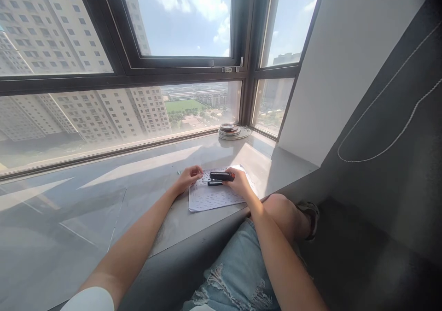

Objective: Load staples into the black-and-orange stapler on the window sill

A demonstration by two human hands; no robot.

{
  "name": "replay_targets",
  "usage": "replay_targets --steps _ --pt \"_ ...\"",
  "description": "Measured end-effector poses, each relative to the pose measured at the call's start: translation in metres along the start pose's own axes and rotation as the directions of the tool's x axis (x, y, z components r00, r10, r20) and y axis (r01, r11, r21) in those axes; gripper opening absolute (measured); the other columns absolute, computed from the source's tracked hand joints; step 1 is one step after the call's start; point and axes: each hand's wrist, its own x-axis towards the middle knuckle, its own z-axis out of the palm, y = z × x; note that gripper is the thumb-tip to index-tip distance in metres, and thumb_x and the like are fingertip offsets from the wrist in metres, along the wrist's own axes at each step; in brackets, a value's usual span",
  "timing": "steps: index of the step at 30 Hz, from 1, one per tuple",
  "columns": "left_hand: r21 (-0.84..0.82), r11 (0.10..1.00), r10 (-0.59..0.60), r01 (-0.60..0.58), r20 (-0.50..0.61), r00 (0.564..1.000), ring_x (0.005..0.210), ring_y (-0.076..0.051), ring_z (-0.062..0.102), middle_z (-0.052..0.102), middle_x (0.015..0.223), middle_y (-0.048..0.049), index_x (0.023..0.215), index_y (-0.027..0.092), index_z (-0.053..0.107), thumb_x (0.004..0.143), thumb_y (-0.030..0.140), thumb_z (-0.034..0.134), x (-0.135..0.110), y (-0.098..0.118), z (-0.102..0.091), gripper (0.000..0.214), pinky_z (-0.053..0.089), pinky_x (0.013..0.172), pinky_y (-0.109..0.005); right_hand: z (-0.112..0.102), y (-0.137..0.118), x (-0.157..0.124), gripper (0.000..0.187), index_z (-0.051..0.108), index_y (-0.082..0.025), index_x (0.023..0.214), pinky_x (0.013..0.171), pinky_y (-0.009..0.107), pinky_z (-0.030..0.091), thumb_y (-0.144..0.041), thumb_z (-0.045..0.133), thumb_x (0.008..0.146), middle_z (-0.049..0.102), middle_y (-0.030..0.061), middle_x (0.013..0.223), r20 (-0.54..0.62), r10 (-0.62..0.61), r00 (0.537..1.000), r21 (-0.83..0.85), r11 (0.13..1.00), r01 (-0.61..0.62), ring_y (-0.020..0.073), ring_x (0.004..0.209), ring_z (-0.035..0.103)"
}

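Observation:
A black stapler [218, 176] is held over printed sheets of paper [214, 200], its handle raised from its base and a silvery part showing between them. My right hand [241, 184] is closed around its right end, where a bit of red shows. To the stapler's left, my left hand [189, 178] is at the upper left edge of the paper. Its fingers are curled together; whatever they pinch, if anything, is too small to make out. The sheets lie at a slant on the grey window ledge [145, 177].
A stack of plates or round mats [232, 131] sits at the ledge's far corner, by the window frame [247, 90]. My bent knee [281, 207] is close against the ledge's front edge. On the right hangs a beaded blind cord [376, 155].

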Motion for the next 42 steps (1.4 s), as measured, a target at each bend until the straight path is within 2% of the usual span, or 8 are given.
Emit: replay_targets --steps 5,10,17,26,33,36,40,42 --pt "-0.097 0.995 -0.013 0.012 -0.012 1.0 0.051 -0.007 0.038 0.045 0.065 0.0055 0.091 0.019 0.063 0.081 0.043 0.076 -0.001 0.004 0.002 0.029 0.032 0.048 -0.022 -0.003 0.0 0.002 0.024 0.073 -0.025 0.091 0.077 0.035 0.048 -0.029 0.074 0.067 0.071 0.001 0.08 -0.107 0.026 0.994 -0.019 0.999 -0.028 0.0235 0.079 0.063" --pt "-0.359 0.931 -0.084 0.062 -0.047 0.995 0.054 -0.008 0.043 0.046 0.067 0.0053 0.1 0.019 0.062 0.081 0.037 0.077 -0.002 0.013 0.004 0.03 0.038 0.05 -0.022 -0.007 -0.01 0.0 0.019 0.07 -0.025 0.09 0.078 0.036 0.051 -0.029 0.072 0.072 0.072 0.0022 0.084 -0.239 0.064 0.969 0.049 0.997 -0.054 0.0236 0.079 0.064" --pt "-0.515 0.791 -0.221 0.33 0.263 0.939 0.093 -0.022 0.072 0.073 0.105 -0.0154 0.111 0.012 0.07 0.089 0.032 0.074 -0.002 0.006 0.004 0.03 0.057 0.092 -0.037 -0.001 -0.026 -0.008 0.017 0.07 -0.027 0.1 0.092 0.045 0.054 -0.027 0.07 0.082 0.068 0.0084 0.1 -0.37 -0.107 0.923 0.061 0.988 0.14 0.0292 0.1 0.061" --pt "-0.546 0.78 -0.131 0.305 0.333 0.934 0.134 -0.032 0.061 0.063 0.142 -0.0212 0.128 0.012 0.068 0.09 0.023 0.072 -0.003 0.007 0.001 0.039 0.045 0.117 -0.047 0.005 -0.03 -0.015 0.016 0.073 -0.033 0.101 0.11 0.056 0.047 -0.026 0.064 0.09 0.072 0.0075 0.116 -0.242 -0.19 0.951 0.106 0.97 0.221 0.0329 0.119 0.057" --pt "-0.611 0.727 -0.205 0.313 0.242 0.948 0.124 -0.026 0.067 0.07 0.132 -0.018 0.122 0.009 0.072 0.089 0.014 0.072 0.001 0.002 -0.003 0.033 0.05 0.114 -0.04 0.008 -0.028 -0.018 0.026 0.077 -0.034 0.105 0.111 0.053 0.048 -0.02 0.057 0.095 0.074 0.006 0.116 -0.147 -0.362 0.921 0.005 0.93 0.367 0.0299 0.117 0.062" --pt "-0.622 0.714 -0.232 0.322 0.223 0.947 0.119 -0.023 0.07 0.071 0.129 -0.018 0.121 0.008 0.072 0.089 0.013 0.075 0.001 0.003 -0.003 0.033 0.054 0.108 -0.032 0.01 -0.029 -0.017 0.028 0.076 -0.03 0.107 0.103 0.051 0.054 -0.015 0.055 0.097 0.075 0.0072 0.113 -0.108 -0.528 0.842 -0.144 0.846 0.513 0.0277 0.112 0.065" --pt "-0.644 0.686 -0.266 0.339 0.213 0.94 0.112 -0.02 0.072 0.073 0.125 -0.0172 0.117 0.008 0.074 0.086 0.011 0.078 0.0 0.007 -0.002 0.031 0.056 0.1 -0.025 0.013 -0.031 -0.015 0.029 0.072 -0.023 0.112 0.095 0.045 0.058 -0.005 0.056 0.096 0.076 0.0087 0.108 -0.022 -0.772 0.636 -0.41 0.587 0.698 0.0244 0.104 0.068" --pt "-0.657 0.675 -0.278 0.336 0.195 0.941 0.108 -0.019 0.073 0.075 0.12 -0.0163 0.112 0.008 0.075 0.085 0.011 0.079 0.0 0.008 -0.002 0.028 0.056 0.099 -0.025 0.014 -0.031 -0.015 0.03 0.071 -0.022 0.115 0.097 0.044 0.057 -0.004 0.057 0.096 0.075 0.0083 0.11 0.025 -0.815 0.58 -0.483 0.498 0.72 0.0235 0.105 0.068"
